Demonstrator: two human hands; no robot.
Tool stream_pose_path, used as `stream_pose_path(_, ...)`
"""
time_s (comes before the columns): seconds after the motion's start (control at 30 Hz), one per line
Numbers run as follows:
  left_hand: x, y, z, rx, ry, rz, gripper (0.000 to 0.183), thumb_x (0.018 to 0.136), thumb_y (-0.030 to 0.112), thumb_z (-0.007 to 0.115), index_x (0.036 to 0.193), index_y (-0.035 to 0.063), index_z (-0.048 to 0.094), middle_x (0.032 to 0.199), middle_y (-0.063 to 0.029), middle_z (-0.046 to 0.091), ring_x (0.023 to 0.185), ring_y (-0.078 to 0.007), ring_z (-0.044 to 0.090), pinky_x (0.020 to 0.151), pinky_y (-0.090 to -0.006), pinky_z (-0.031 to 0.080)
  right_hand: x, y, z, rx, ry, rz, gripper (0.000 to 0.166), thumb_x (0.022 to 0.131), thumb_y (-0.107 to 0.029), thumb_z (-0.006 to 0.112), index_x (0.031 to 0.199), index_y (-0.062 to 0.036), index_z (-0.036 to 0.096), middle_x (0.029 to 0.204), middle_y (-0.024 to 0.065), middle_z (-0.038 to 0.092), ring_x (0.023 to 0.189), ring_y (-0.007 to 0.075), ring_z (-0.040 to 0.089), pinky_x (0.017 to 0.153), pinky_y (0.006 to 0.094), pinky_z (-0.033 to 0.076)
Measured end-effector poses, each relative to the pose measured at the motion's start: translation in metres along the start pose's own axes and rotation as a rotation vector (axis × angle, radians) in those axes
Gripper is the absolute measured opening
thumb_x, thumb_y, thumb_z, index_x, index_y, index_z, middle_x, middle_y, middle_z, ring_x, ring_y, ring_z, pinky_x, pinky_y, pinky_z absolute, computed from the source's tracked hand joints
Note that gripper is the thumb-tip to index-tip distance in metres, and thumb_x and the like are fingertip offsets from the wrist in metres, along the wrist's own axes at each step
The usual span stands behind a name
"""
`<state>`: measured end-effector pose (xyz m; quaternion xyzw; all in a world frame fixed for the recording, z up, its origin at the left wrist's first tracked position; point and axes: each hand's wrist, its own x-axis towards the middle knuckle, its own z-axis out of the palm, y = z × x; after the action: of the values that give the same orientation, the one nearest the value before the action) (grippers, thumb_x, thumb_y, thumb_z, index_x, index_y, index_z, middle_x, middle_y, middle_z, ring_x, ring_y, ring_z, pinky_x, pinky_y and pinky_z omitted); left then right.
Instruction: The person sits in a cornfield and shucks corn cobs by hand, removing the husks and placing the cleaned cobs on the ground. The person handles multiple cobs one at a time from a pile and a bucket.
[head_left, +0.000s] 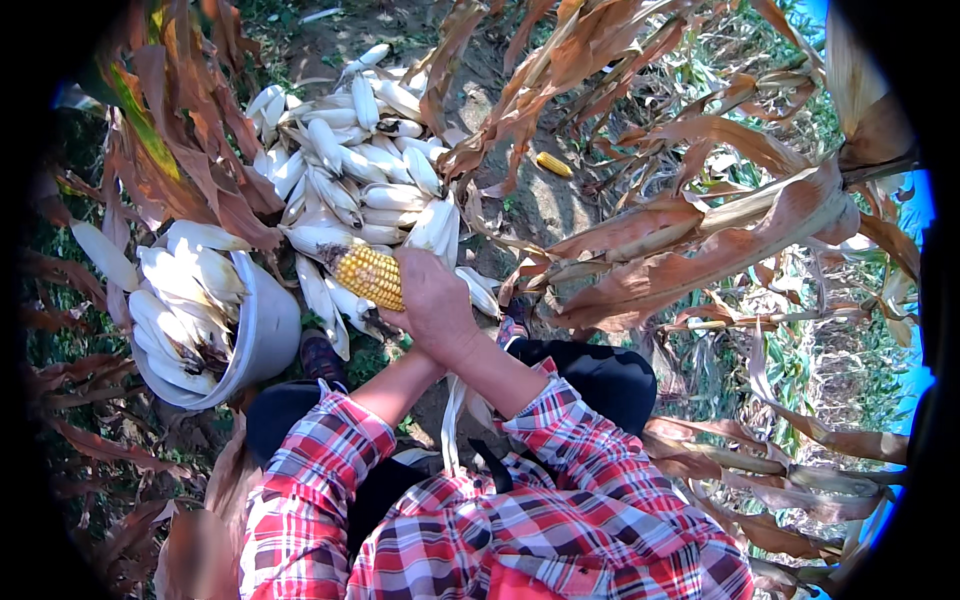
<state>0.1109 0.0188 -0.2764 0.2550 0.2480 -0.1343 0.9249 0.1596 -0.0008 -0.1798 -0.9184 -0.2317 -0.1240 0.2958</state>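
My right hand (441, 304) is closed around the lower part of a corn ear (367, 277). Bare yellow kernels show on the ear, with a pale mouldy patch and a dark, frayed tip pointing up and left. My left wrist (420, 367) passes beneath the right one, and the left hand is mostly hidden behind it, so its grip is unclear. White husk (439, 229) stands out just beyond the knuckles. Past the hands, a heap of ears in pale husks (352, 161) lies on the ground.
A grey plastic bucket (270, 330) at the left, tilted towards me, holds several husked-over ears (187, 300). One bare yellow cob (553, 164) lies on the soil beyond the heap. Dry corn stalks and leaves (705, 247) reach in from the right; more brown leaves (202, 150) hang at upper left.
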Motion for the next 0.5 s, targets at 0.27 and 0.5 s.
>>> stream_pose_path(0.27, -0.012, 0.062, 0.034, 1.462, -0.217, 0.403, 0.028, 0.078, 0.019, 0.069, 0.099, 0.0023, 0.060, 0.077, -0.0146, 0.065, 0.076, -0.0308, 0.064, 0.071, -0.0380, 0.049, 0.040, 0.122, -0.015, 1.528, -0.360, 1.216, 0.046, 0.088, -0.040, 0.057, 0.109, -0.0001, 0.048, 0.077, 0.0138, 0.059, 0.064, 0.0264, 0.060, 0.059, 0.0359, 0.054)
stream_pose_path(0.5, -0.030, 0.029, 0.045, 1.870, -0.531, 0.346, 0.048, 0.069, 0.028, 0.076, 0.105, 0.0057, 0.053, 0.086, -0.0170, 0.061, 0.084, -0.0362, 0.060, 0.070, -0.0438, 0.046, -0.054, 0.259, 0.109, 1.531, -0.077, 1.645, 0.031, 0.087, -0.033, 0.062, 0.099, -0.0047, 0.056, 0.083, 0.0125, 0.061, 0.076, 0.0316, 0.063, 0.071, 0.0505, 0.052)
